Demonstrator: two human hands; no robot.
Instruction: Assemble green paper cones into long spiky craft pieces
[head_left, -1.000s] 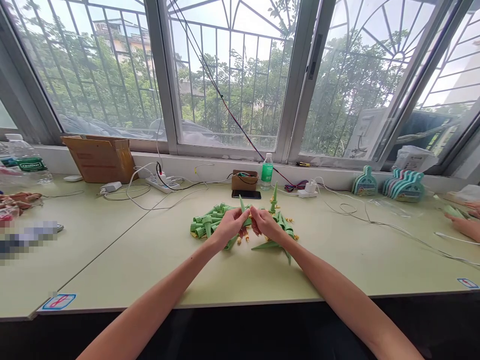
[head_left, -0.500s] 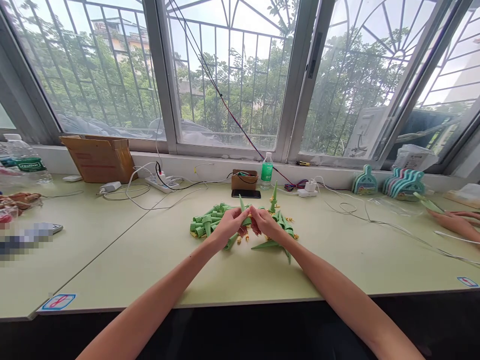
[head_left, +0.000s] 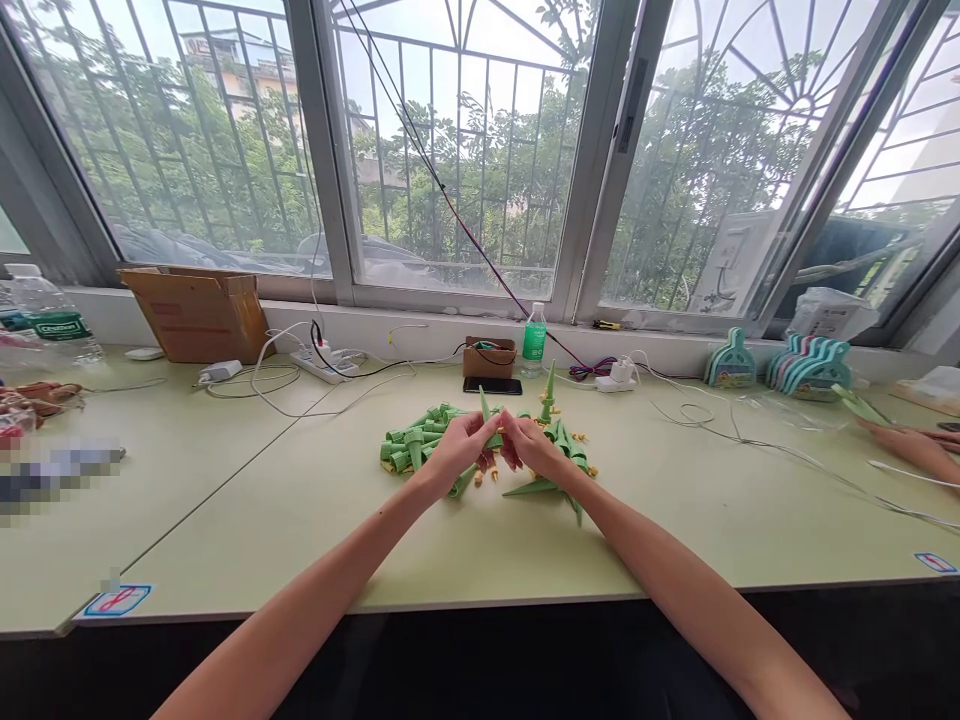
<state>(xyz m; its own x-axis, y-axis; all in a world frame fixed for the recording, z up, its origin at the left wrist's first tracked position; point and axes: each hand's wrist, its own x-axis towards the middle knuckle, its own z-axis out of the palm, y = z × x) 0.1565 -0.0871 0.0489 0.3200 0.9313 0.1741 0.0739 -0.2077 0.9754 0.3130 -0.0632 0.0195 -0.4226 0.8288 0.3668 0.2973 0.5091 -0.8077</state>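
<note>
My left hand [head_left: 459, 452] is closed around a green pointed cone [head_left: 484, 404], whose tip stands up above the thumb. Fingers pinched, my right hand [head_left: 531, 446] meets the left at the cone's lower part; what it grips is hidden by the fingers. A pile of green tapered plastic pieces [head_left: 415, 446] lies beside my left hand. More green cones [head_left: 576, 450] lie to the right, and one green cone with yellow parts [head_left: 548, 398] stands upright behind my right hand. Small yellow pieces [head_left: 478, 479] are scattered below my hands.
Behind the pile are a black phone [head_left: 492, 386], a small cardboard box [head_left: 489, 360] and a water bottle [head_left: 534, 342]. White cables and a power strip [head_left: 324, 366] run along the back. Teal plastic pieces [head_left: 808, 368] stand at right, near another person's hand [head_left: 911, 445].
My two hands stay together in nearly the same place, with the cone still between them. The other person's hand at the far right has shifted slightly.
</note>
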